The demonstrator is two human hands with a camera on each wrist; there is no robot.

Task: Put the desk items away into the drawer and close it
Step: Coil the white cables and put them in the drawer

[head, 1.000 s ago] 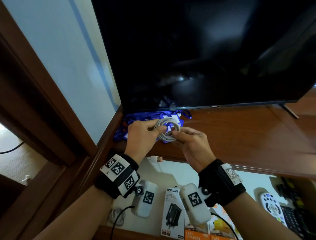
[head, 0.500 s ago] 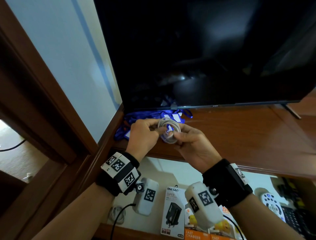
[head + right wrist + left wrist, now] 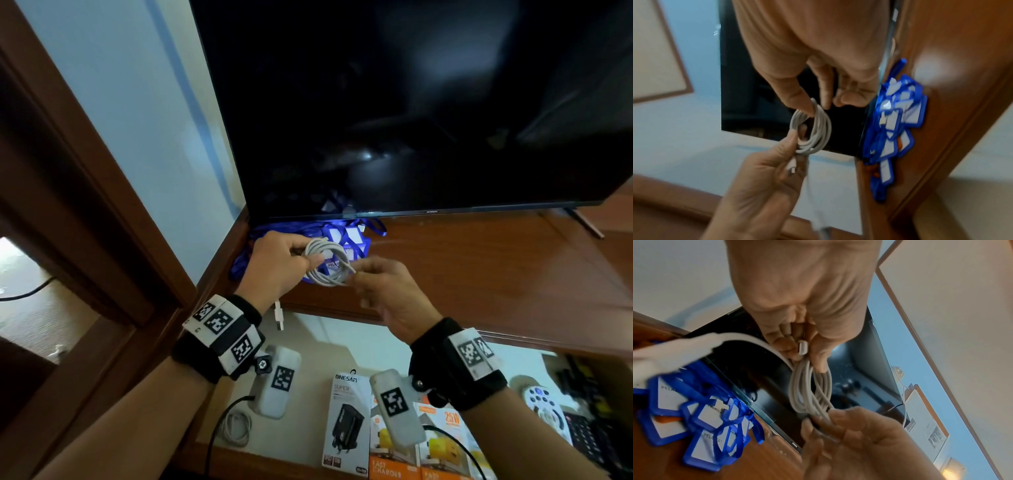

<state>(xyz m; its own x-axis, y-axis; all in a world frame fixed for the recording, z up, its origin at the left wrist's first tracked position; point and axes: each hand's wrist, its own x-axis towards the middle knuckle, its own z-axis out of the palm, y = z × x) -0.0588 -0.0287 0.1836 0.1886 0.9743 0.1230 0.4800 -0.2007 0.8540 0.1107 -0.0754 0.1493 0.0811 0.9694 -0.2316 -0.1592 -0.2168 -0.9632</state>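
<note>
A coiled white cable [image 3: 327, 263] is held above the wooden desk top [image 3: 479, 274], in front of the TV. My left hand [image 3: 305, 260] grips the coil's left side, and in the left wrist view its fingers [image 3: 789, 344] close round the strands [image 3: 809, 386] and a plug. My right hand [image 3: 356, 274], blurred, pinches the coil's right side; in the right wrist view its forefinger [image 3: 799, 99] lies on the loops [image 3: 816, 129]. A loose plug end [image 3: 279, 313] hangs below the left wrist. The open drawer [image 3: 325, 342] lies below both hands.
Blue badge holders with lanyards [image 3: 349, 240] lie heaped on the desk under the TV [image 3: 411, 120]. In the drawer are charger boxes [image 3: 346, 421], another white cable [image 3: 236, 428], a white remote [image 3: 544, 407] and dark items at the right. A wooden frame [image 3: 85, 205] stands left.
Both hands stay on the coil. The right hand has shifted along the coil's right side, and the loose plug end now hangs down below the left hand.
</note>
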